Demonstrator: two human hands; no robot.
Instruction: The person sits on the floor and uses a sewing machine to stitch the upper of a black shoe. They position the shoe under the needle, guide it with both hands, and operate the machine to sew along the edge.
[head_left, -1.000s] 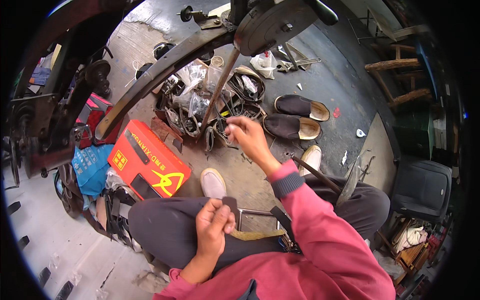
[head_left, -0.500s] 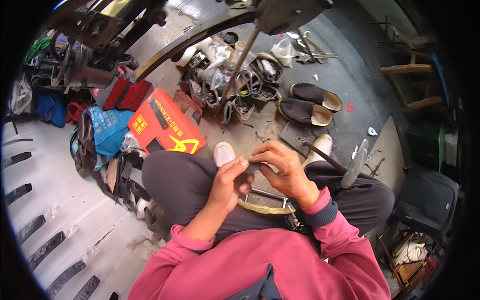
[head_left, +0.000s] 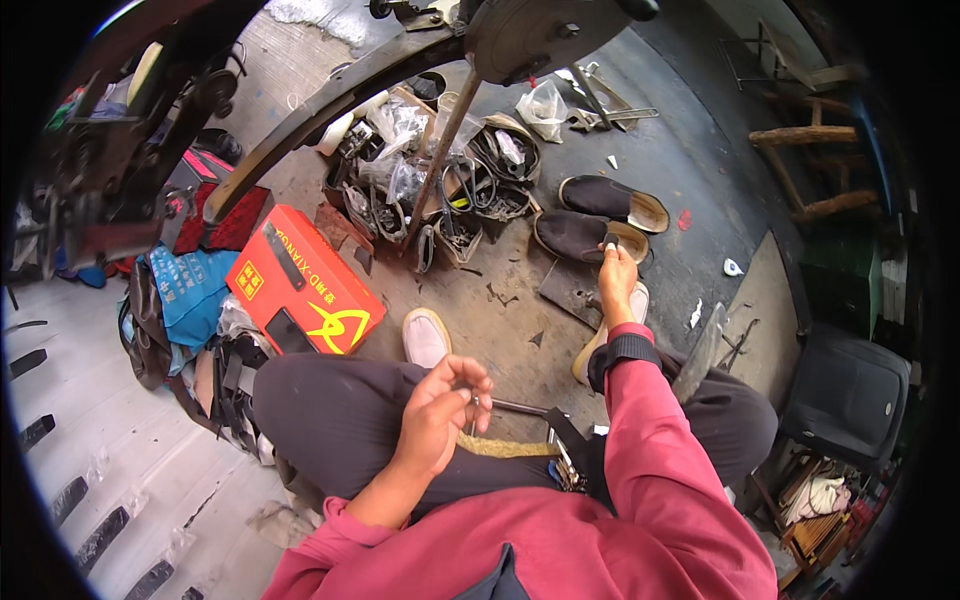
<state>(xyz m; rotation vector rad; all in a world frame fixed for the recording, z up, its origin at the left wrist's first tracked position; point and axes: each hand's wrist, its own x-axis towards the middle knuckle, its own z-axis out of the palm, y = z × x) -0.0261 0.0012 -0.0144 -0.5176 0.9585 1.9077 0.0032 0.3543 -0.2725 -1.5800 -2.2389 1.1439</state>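
Observation:
My right hand (head_left: 618, 285) reaches forward, pinching a small dark flat piece (head_left: 632, 241) over the opening of the nearer black slip-on shoe (head_left: 572, 236). The other black slip-on (head_left: 597, 198) lies just beyond. In front of my lap, my left hand (head_left: 440, 415) has its fingers curled and thumb pressed in. Something thin and shiny seems to show at those fingertips, too small to name. Beside that hand, a fuzzy yellowish strip (head_left: 510, 448) lies across my lap near a metal rod (head_left: 520, 407).
A red shoebox (head_left: 305, 285) with a dark phone-like slab (head_left: 292, 332) lies left. Beyond sit bags of tangled parts (head_left: 440, 165). A curved metal machine arm (head_left: 335, 108) crosses overhead. At right are a grey blade-shaped object (head_left: 699, 355) and a black seat (head_left: 847, 398).
My right hand has left my left hand and stretched forward to the black shoes with the small dark piece. My left hand stays near my lap, slightly lower.

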